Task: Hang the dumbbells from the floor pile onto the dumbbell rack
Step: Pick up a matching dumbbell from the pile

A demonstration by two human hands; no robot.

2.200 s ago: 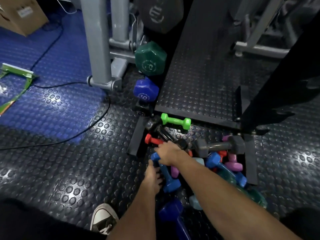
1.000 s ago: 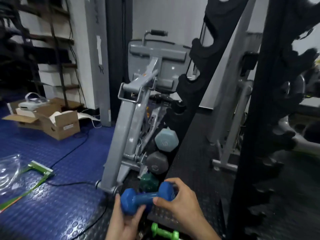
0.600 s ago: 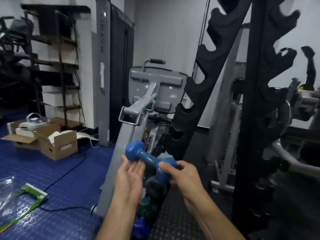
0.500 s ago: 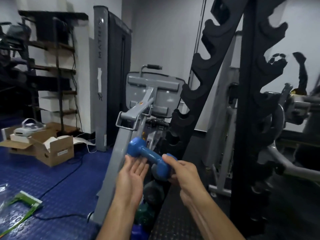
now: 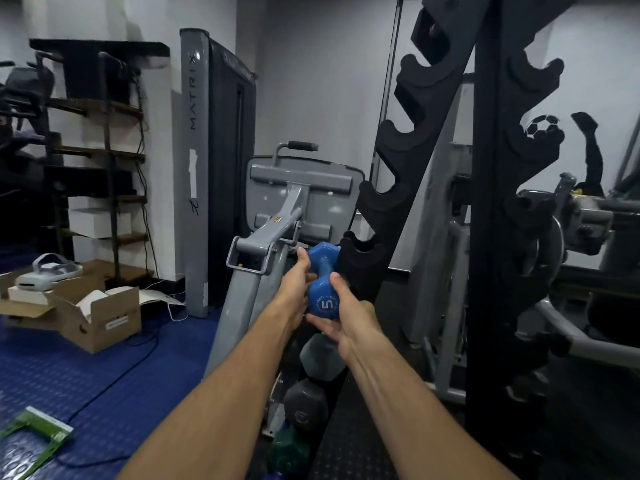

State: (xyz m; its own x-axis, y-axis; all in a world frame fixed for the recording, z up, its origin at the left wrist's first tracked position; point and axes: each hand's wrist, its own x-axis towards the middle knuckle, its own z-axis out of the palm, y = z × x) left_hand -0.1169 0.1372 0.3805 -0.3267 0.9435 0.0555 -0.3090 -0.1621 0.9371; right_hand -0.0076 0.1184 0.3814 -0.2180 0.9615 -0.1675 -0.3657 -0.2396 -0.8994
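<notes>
A blue dumbbell [image 5: 323, 284] marked 5 is held up at chest height, tilted, one head toward me. My right hand [image 5: 348, 318] grips its near head from the right and below. My left hand [image 5: 294, 287] holds its left side at the handle, thumb up beside the far head, fingers hidden behind it. The far head sits close to a notch of the black dumbbell rack's left upright [image 5: 398, 168]; contact is not clear. The right upright [image 5: 498, 237] stands nearer me. Lower notches carry a pale grey dumbbell [image 5: 320, 355], a dark grey dumbbell [image 5: 304, 407] and a green dumbbell [image 5: 289, 452].
A grey gym machine [image 5: 263, 258] leans just left of the rack. Open cardboard boxes [image 5: 97, 317] and a cable [image 5: 114, 382] lie on the blue floor at left, with a green frame [image 5: 34, 434] at the bottom left. More grey equipment [image 5: 581, 216] stands behind the rack at right.
The blue dumbbell was lifted from the floor pile and raised toward the rack's left upright. It has turned from lying crosswise to end-on, and my left hand shifted from cradling it to its side.
</notes>
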